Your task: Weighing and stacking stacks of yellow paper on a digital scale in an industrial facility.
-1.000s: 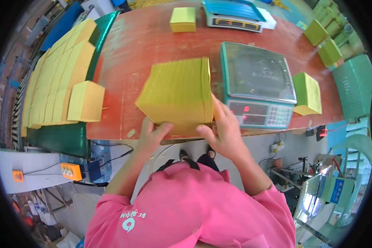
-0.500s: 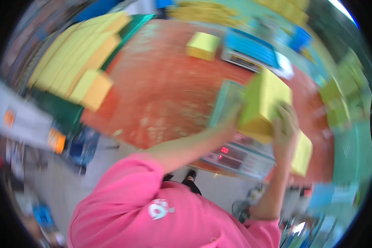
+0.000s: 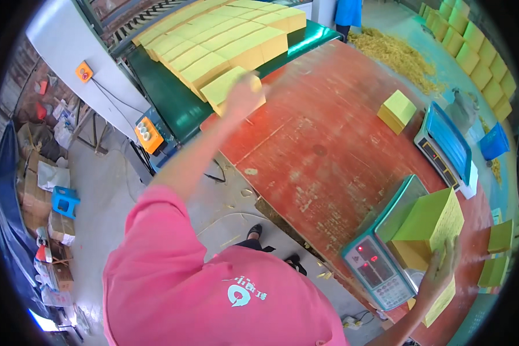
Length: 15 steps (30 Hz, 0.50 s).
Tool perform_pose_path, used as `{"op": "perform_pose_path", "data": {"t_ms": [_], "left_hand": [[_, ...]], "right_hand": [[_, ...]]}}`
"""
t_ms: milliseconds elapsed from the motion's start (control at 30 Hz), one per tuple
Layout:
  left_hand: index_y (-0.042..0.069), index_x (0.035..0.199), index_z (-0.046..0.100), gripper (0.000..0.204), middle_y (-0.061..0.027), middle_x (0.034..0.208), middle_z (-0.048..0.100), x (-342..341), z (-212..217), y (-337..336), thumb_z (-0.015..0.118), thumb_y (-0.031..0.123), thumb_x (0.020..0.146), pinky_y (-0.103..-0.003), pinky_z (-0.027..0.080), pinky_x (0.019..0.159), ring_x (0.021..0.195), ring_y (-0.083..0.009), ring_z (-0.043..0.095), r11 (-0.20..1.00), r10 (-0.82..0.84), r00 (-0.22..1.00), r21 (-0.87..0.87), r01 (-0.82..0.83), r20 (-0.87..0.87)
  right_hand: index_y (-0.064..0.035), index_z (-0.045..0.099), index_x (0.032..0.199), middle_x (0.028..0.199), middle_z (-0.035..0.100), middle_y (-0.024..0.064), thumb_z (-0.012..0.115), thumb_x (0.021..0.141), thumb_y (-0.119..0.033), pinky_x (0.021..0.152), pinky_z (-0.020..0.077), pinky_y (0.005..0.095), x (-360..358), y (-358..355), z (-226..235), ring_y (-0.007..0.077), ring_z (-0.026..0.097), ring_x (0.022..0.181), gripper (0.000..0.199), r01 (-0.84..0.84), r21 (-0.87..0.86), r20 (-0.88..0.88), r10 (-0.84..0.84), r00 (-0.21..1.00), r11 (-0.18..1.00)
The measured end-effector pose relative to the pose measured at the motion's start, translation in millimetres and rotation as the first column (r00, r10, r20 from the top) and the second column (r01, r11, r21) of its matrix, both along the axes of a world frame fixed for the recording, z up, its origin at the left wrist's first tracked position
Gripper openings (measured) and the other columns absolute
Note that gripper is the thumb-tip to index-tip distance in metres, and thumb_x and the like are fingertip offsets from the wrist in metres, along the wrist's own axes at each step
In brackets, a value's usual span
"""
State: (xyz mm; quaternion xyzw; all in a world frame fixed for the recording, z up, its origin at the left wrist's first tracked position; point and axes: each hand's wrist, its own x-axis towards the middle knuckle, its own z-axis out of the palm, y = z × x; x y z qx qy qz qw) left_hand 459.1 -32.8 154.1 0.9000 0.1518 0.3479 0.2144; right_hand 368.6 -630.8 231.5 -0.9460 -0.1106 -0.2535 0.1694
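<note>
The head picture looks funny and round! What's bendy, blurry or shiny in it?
Head view: the red table's edges bow near the black rim; the left hand is smeared, the right hand clearer; white glare streaks the far end of the green belt.

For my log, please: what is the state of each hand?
Left hand: blurred, at yellow block; cannot tell.
Right hand: open, touching greenish block on scale.

1. I see the near scale (image 3: pixel 379 266) at the table's (image 3: pixel 305 161) right, a block (image 3: pixel 428 222) sitting on it
2. Behind that I have the far scale (image 3: pixel 446 144), a second block (image 3: pixel 397 112) to its left
3. Left of the table, rows of blocks (image 3: pixel 225 36) lie on a belt (image 3: pixel 168 108)
</note>
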Motion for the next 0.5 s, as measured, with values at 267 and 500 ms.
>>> {"op": "perform_pose_path", "data": {"t_ms": [267, 500], "left_hand": [[-0.003, 0.120, 0.061, 0.070, -0.0155, 0.108, 0.067, 22, -14, 195, 0.075, 0.052, 0.078, -0.035, 0.049, 0.087, 0.100, -0.0237, 0.063, 0.882, -0.274, 0.800, -0.470, -0.012, -0.534], [0.006, 0.124, 0.062, 0.061, -0.0098, 0.115, 0.068, 61, -13, 87, 0.076, 0.043, 0.077, -0.036, 0.048, 0.091, 0.107, -0.0215, 0.063, 0.687, -0.706, 0.403, -0.425, 0.589, -0.582]], "right_hand": [[0.0010, 0.061, 0.123, 0.136, 0.054, 0.0226, 0.056, 0.087, 0.000, 0.109, 0.0361, 0.0450, -45, 143, 14, 0.0366, 0.049, 0.131, 0.037, -0.164, 0.206, -0.106, 0.189, 0.976, 0.965], [0.0004, 0.059, 0.125, 0.136, 0.055, 0.0230, 0.061, 0.083, 0.001, 0.108, 0.0384, 0.0425, -57, 246, -12, 0.0382, 0.050, 0.130, 0.041, -0.326, 0.353, -0.349, 0.447, 0.824, 0.877]]}}
